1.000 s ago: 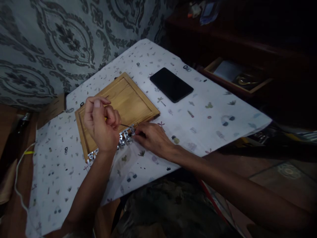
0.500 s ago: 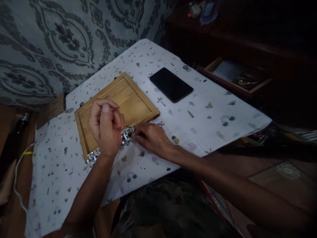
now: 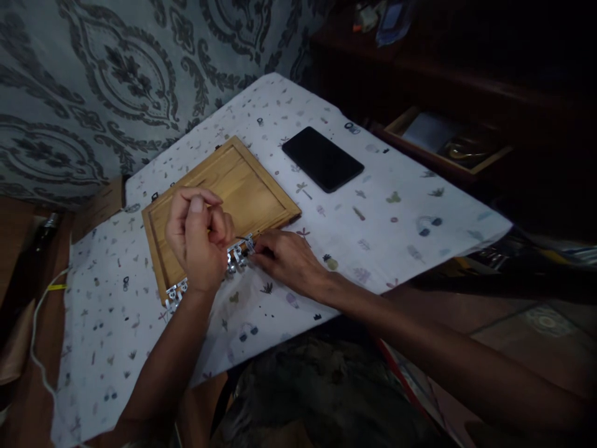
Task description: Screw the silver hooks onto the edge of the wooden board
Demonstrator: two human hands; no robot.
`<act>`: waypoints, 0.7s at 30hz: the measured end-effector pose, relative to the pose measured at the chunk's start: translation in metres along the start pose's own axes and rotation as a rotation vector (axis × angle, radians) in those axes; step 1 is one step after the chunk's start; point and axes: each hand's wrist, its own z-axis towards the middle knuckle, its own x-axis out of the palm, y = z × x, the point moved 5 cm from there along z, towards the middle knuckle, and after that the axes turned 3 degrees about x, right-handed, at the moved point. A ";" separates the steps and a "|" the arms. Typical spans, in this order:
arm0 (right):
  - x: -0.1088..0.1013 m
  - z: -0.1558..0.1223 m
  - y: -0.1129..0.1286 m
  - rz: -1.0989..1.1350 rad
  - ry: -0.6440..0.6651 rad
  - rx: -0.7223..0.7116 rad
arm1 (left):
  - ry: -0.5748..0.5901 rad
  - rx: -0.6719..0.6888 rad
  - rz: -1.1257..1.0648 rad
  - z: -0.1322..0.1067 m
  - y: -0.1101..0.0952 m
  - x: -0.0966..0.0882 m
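A wooden panel (image 3: 242, 180) with a raised frame lies flat on a table covered by a white patterned cloth (image 3: 373, 224). Two metal hinges sit on its near edge, one (image 3: 237, 254) by my hands and another (image 3: 175, 292) further left. My left hand (image 3: 196, 239) is closed round a thin screwdriver (image 3: 241, 238), whose tip points at the nearer hinge. My right hand (image 3: 284, 258) rests on the cloth with its fingers pinched on that hinge at the panel's edge.
A black phone (image 3: 323, 158) lies face down on the cloth beyond the panel. An open wooden drawer (image 3: 448, 143) juts from dark furniture at the right. A patterned wall stands behind, and a white cord (image 3: 37, 323) hangs at the left.
My left hand shifted slightly right and turned on the screwdriver, then drew back a little so the shaft shows again. My right hand stayed on the hinge.
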 end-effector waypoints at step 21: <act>-0.001 0.000 0.000 0.002 -0.012 -0.013 | 0.437 -0.290 -0.119 0.017 0.010 0.009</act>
